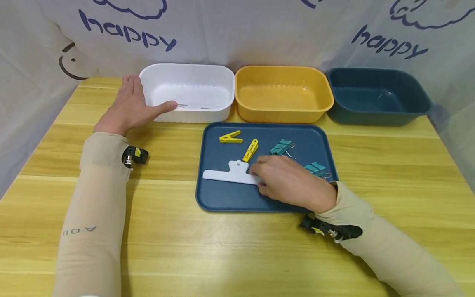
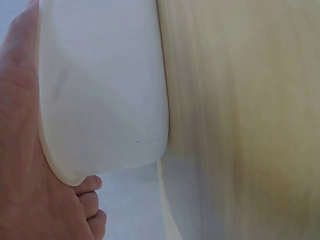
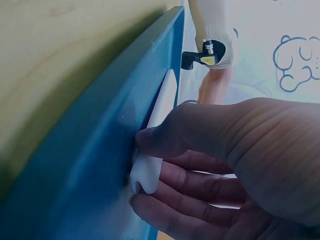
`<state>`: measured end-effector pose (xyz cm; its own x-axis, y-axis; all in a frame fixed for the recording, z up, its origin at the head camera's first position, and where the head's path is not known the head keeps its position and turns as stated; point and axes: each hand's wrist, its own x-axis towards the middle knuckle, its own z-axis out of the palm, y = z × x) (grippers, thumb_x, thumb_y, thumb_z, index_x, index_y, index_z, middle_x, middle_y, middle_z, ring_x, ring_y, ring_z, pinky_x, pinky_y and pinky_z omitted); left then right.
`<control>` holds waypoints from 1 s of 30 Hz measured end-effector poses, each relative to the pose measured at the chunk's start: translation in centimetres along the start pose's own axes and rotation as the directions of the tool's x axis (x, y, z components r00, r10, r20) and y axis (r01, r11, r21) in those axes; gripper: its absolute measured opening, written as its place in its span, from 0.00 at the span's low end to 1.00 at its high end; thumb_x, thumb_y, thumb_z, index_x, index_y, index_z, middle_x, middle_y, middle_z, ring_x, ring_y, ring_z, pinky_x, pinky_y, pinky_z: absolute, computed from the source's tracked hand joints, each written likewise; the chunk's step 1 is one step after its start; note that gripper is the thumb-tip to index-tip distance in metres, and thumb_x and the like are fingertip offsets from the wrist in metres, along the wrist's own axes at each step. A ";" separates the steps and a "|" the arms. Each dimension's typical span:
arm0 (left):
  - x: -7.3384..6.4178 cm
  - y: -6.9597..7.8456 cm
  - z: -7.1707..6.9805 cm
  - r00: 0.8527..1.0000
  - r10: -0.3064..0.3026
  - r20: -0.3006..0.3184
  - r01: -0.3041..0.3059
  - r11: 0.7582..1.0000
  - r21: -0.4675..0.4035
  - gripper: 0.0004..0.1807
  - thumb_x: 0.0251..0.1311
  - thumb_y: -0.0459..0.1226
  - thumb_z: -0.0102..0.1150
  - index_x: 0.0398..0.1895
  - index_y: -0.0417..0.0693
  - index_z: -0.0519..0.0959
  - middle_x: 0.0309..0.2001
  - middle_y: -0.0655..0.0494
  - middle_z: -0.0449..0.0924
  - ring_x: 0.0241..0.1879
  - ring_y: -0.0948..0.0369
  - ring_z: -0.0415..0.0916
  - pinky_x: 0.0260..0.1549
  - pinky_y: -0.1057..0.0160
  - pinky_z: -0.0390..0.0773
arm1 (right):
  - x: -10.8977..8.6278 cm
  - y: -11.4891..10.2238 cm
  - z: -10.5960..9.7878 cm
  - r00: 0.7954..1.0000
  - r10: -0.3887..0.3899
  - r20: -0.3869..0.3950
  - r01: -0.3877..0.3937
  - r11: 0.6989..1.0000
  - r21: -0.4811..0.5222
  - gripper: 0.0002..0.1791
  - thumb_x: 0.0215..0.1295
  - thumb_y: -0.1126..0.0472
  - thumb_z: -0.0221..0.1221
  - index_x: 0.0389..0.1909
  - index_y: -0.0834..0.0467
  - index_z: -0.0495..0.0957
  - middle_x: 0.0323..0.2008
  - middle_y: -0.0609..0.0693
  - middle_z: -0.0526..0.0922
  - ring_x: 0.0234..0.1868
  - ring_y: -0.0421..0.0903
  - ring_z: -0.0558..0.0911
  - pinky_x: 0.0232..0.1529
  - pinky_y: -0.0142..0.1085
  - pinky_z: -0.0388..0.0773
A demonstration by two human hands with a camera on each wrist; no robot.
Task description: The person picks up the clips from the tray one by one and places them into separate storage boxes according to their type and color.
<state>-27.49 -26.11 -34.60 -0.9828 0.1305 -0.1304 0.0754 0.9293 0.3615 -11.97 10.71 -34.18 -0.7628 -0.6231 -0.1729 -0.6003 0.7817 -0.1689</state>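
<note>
A: What does the right hand (image 1: 291,181) have hold of?

B: The white clip (image 1: 231,176), pinched near its right end between thumb and fingers, while the clip lies on the blue tray (image 1: 230,203).

A: And the left hand (image 1: 128,107)?

B: Spread against the left end of the white bin (image 1: 193,115), fingers mostly straight, thumb reaching over the near rim. I see nothing clasped in it.

A: How far along is this?

B: Early, I'd judge. The white clip is held but not yet off the tray, and two yellow clips (image 1: 231,138) and two teal clips (image 1: 281,147) lie there ungripped. Slim grey streaks (image 1: 182,105) show inside the white bin (too small for me to name).

A: Farther out?

B: The yellow bin (image 1: 278,116) stands between the white one and the dark bin (image 1: 371,119), behind the tray on the wooden worktop (image 1: 167,247).

A: Does any view add something?

B: The right wrist view shows the thumb across the clip and its notched end, which the head view hides behind the hand. The left wrist view shows fingertips past the bin's corner. Only the head view shows the other clips.
</note>
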 end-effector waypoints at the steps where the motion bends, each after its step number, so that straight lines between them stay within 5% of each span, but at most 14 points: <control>1: 0.0 0.0 0.0 1.000 0.002 -0.001 -0.002 1.000 -0.001 0.74 0.57 0.78 0.47 0.81 0.37 0.22 0.83 0.37 0.18 0.83 0.42 0.15 0.83 0.36 0.33 | 0.0 0.0 0.0 1.000 0.002 0.000 -0.002 1.000 -0.002 0.18 0.65 0.62 0.69 0.55 0.59 0.86 0.48 0.54 0.88 0.42 0.48 0.86 0.43 0.41 0.88; 30: -0.1 0.1 0.1 1.000 -0.007 -0.002 0.007 1.000 0.005 0.75 0.56 0.80 0.45 0.80 0.37 0.20 0.82 0.37 0.15 0.83 0.41 0.14 0.83 0.38 0.31 | -0.3 -0.1 -0.2 0.998 -0.013 -0.067 0.012 1.000 -0.021 0.17 0.66 0.61 0.69 0.55 0.58 0.86 0.51 0.54 0.88 0.44 0.48 0.88 0.43 0.41 0.89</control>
<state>-27.38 -26.03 -34.67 -0.9836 0.1234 -0.1313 0.0694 0.9319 0.3559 -11.75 10.79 -33.90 -0.7692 -0.6302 -0.1057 -0.6140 0.7747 -0.1508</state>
